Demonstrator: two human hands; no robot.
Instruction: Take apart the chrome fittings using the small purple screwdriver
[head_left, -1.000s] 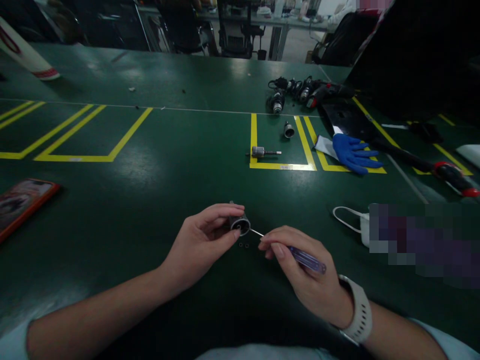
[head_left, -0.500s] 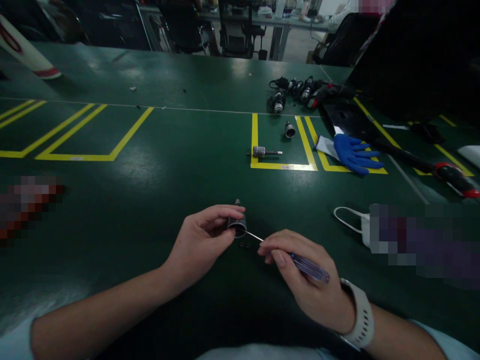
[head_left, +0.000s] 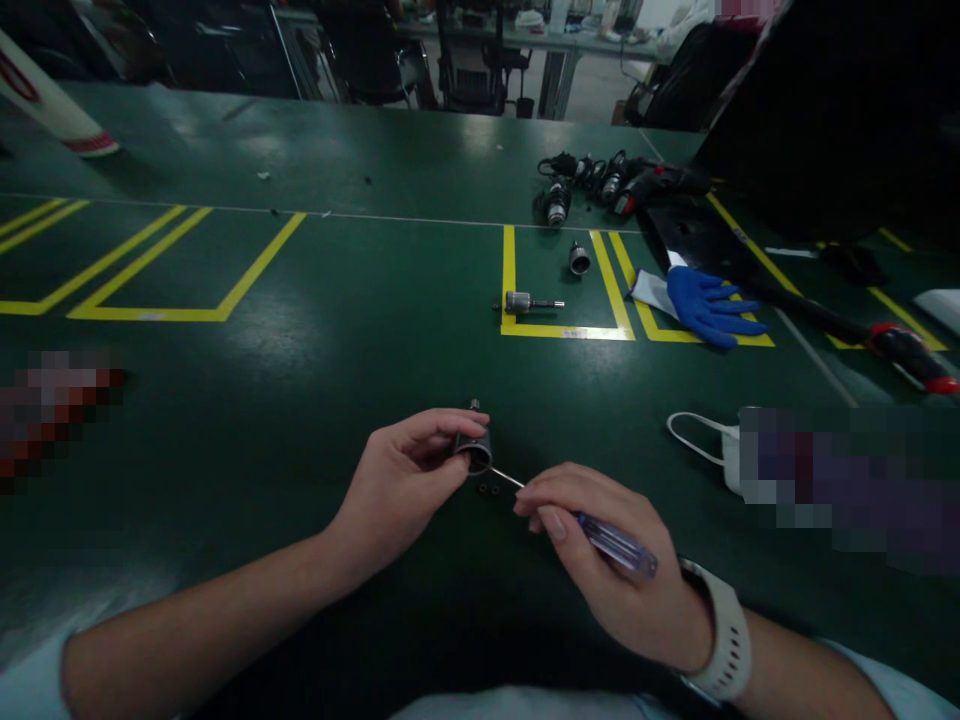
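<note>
My left hand (head_left: 409,470) is closed around a dark, hollow, cup-shaped metal part (head_left: 475,441) that looks like a hole saw. Its open mouth faces me and a short shank sticks out at the far end. In my right hand (head_left: 611,560) is a screwdriver (head_left: 619,546) with a clear purplish handle. The thin shaft slants up-left, its tip at the rim of the cup's mouth; whether the tip is inside I cannot tell. Just below the cup, two small dark ring-like pieces (head_left: 488,490) lie on the green table (head_left: 337,370).
Beyond my hands lie a metal cylinder with a shaft (head_left: 519,302) and another cup-shaped metal part (head_left: 578,259). Farther right are a blue glove (head_left: 709,305), corded power tools (head_left: 556,203) and a black-and-red long-handled tool (head_left: 900,355). A white strap loop (head_left: 697,438) lies at right.
The screwdriver has drawn back slightly, down and right from the cup's mouth. My left hand keeps its hold on the cup almost unmoved.
</note>
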